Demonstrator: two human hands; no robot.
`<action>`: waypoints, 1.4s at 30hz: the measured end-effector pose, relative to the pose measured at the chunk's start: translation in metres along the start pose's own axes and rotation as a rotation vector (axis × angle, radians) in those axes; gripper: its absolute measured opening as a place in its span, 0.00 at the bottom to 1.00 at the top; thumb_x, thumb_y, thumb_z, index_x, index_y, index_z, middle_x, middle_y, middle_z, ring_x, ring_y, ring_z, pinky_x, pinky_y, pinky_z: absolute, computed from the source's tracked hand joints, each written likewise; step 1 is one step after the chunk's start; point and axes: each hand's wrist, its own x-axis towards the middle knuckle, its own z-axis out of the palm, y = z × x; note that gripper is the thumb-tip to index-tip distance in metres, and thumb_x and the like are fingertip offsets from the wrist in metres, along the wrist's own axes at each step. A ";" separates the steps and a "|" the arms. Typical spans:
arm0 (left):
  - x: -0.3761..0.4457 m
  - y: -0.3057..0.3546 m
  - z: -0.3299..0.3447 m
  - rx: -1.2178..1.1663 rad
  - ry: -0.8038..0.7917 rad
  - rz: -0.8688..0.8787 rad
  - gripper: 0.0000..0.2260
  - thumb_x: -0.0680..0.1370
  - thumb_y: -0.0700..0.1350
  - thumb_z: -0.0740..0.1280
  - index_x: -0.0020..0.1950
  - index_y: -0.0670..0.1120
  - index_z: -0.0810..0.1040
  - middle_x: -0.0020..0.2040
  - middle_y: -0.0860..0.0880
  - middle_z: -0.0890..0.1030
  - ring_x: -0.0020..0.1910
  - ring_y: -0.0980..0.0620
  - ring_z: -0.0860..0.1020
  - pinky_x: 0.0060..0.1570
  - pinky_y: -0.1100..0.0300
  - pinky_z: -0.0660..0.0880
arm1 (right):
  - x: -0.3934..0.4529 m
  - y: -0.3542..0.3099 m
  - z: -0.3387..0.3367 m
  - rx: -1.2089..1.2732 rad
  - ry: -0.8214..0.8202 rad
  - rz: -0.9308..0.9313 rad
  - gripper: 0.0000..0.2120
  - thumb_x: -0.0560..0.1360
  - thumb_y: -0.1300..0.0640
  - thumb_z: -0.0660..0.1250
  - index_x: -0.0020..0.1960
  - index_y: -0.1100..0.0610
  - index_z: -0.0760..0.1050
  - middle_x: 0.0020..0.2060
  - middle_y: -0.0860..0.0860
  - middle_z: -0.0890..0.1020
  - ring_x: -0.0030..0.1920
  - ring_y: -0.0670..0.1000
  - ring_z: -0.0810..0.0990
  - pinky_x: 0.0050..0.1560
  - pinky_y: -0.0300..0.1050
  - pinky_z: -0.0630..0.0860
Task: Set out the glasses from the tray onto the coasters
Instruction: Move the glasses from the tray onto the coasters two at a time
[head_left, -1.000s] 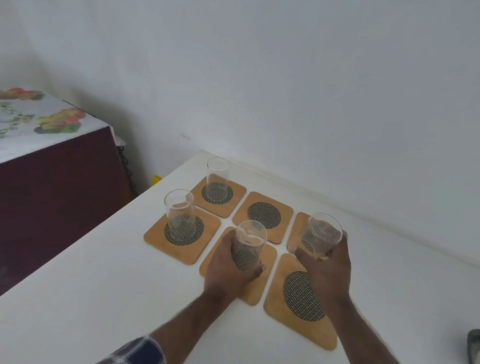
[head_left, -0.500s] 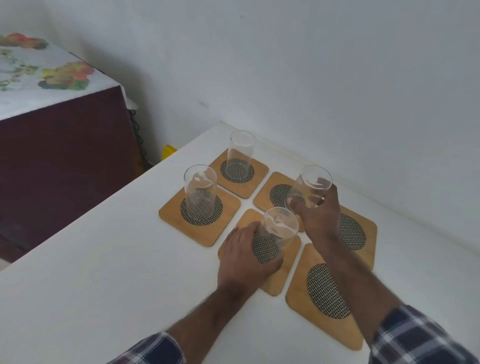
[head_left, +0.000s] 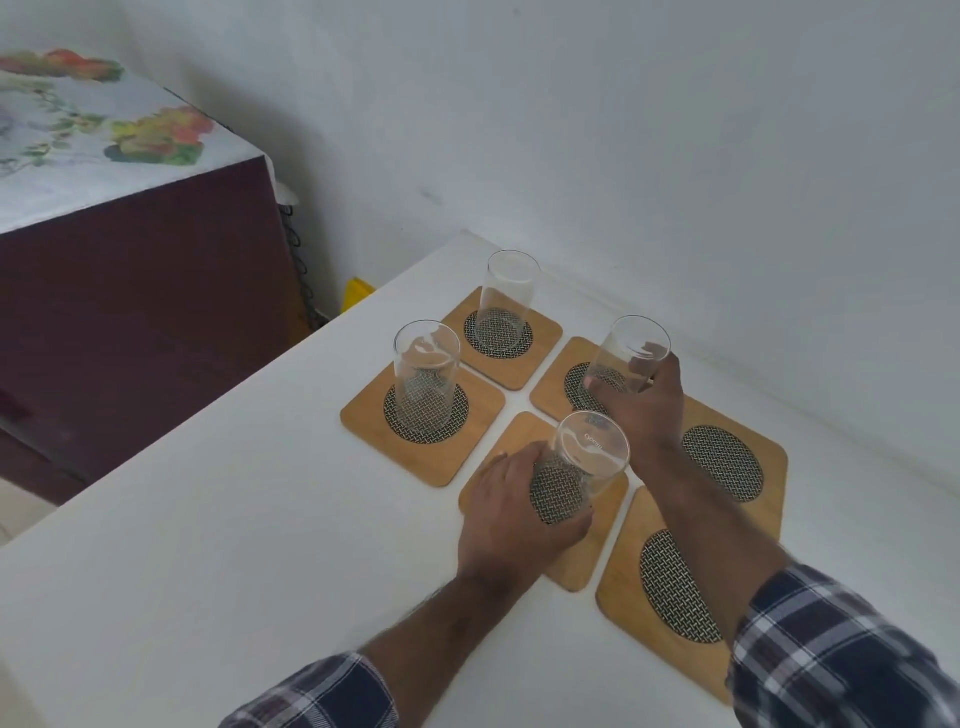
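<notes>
Several wooden coasters with dark woven centres lie in two rows on a white table (head_left: 208, 545). One clear glass (head_left: 506, 299) stands on the far-left coaster (head_left: 540, 364), another glass (head_left: 426, 374) on the near-left coaster (head_left: 363, 415). My left hand (head_left: 514, 525) grips a third glass (head_left: 587, 457) on the middle near coaster (head_left: 582, 566). My right hand (head_left: 644, 410) holds a fourth glass (head_left: 628, 353), tilted, its base over the middle far coaster (head_left: 556, 395). Two right-hand coasters (head_left: 727, 462) (head_left: 670, 592) carry nothing. No tray is in view.
A white wall runs close behind the coasters. To the left, past the table edge, stands a dark maroon cabinet (head_left: 130, 312) with a flowered cloth on top. A small yellow object (head_left: 356, 293) sits in the gap by the wall.
My right hand has carried its glass from the right-hand coasters leftward and down to the middle far coaster. My left hand stays around its glass. The view has shifted closer.
</notes>
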 end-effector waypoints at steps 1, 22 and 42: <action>0.000 0.000 0.000 -0.003 -0.004 -0.001 0.39 0.65 0.70 0.68 0.72 0.55 0.69 0.67 0.56 0.77 0.67 0.54 0.72 0.69 0.55 0.70 | 0.000 0.001 0.000 -0.003 -0.002 -0.002 0.33 0.63 0.53 0.81 0.62 0.55 0.69 0.50 0.48 0.78 0.50 0.50 0.78 0.41 0.38 0.71; -0.010 0.010 -0.016 -0.137 -0.013 -0.012 0.48 0.65 0.67 0.75 0.79 0.53 0.61 0.76 0.54 0.70 0.75 0.53 0.66 0.74 0.49 0.67 | -0.114 0.025 -0.094 0.224 0.170 0.081 0.35 0.72 0.49 0.75 0.73 0.51 0.64 0.63 0.49 0.77 0.62 0.47 0.77 0.59 0.46 0.75; -0.155 0.090 0.021 -0.173 -0.021 0.417 0.28 0.73 0.59 0.66 0.70 0.48 0.73 0.71 0.54 0.73 0.73 0.50 0.70 0.69 0.46 0.69 | -0.254 0.068 -0.311 0.189 0.533 0.151 0.18 0.75 0.60 0.71 0.64 0.55 0.75 0.55 0.49 0.81 0.56 0.46 0.80 0.52 0.34 0.72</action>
